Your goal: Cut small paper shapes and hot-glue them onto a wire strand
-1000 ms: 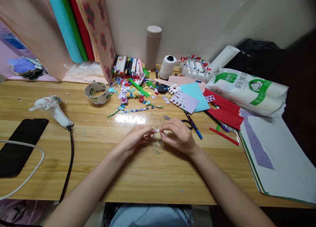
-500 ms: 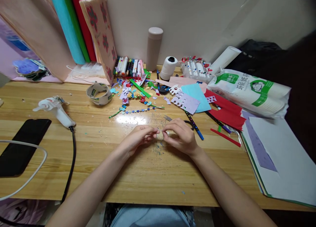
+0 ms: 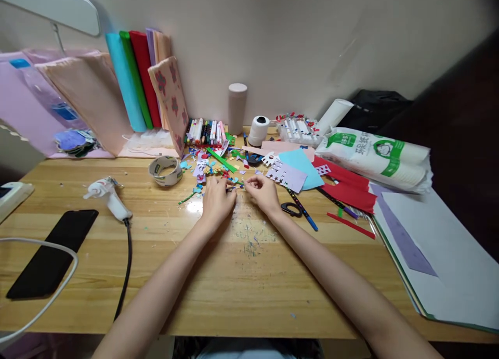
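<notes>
My left hand (image 3: 217,200) and my right hand (image 3: 264,192) reach forward over the wooden desk (image 3: 241,281), fingertips almost meeting at a thin paper garland (image 3: 236,182) of small coloured hearts. The left fingers curl down onto the garland. The right thumb and forefinger are pinched together at its end; what they pinch is too small to tell. Black-handled scissors (image 3: 290,209) and a blue pen (image 3: 306,217) lie just right of my right wrist. Coloured paper scraps (image 3: 212,166) are scattered just beyond my hands.
A tape roll (image 3: 166,170), glue gun (image 3: 107,192), black phone (image 3: 52,252) and white cable (image 3: 39,276) lie at left. Markers (image 3: 206,131), a bottle (image 3: 237,108), thread spool (image 3: 258,130) and paper rolls (image 3: 136,78) line the wall. Coloured sheets (image 3: 300,164), a bag (image 3: 374,158) and white sheets (image 3: 440,255) lie at right.
Both hands moved forward from the desk's middle, where they pinched a small pale paper piece, to the heart garland. The camera tilted up and back, showing more wall.
</notes>
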The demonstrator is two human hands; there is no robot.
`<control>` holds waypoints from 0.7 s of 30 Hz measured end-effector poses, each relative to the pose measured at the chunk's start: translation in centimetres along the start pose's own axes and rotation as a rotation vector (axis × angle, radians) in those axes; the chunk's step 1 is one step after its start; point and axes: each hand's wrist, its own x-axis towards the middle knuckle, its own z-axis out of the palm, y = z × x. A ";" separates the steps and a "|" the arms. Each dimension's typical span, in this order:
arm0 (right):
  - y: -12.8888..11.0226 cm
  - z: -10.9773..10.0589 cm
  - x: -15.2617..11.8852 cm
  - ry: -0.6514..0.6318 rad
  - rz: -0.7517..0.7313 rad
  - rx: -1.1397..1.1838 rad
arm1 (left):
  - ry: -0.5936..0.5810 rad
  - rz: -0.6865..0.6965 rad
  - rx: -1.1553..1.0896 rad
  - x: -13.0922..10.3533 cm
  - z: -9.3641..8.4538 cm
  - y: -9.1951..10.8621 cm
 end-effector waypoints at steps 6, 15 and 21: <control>0.7 0.5 -0.3 -0.005 0.011 -0.084 | 0.014 0.034 -0.018 0.2 0.7 -1.1; 0.1 1.0 -0.8 0.026 -0.098 -0.309 | 0.052 0.041 -0.040 0.4 1.3 -1.5; 0.1 1.0 -0.9 0.030 -0.101 -0.343 | 0.041 0.040 -0.061 0.4 1.4 -1.7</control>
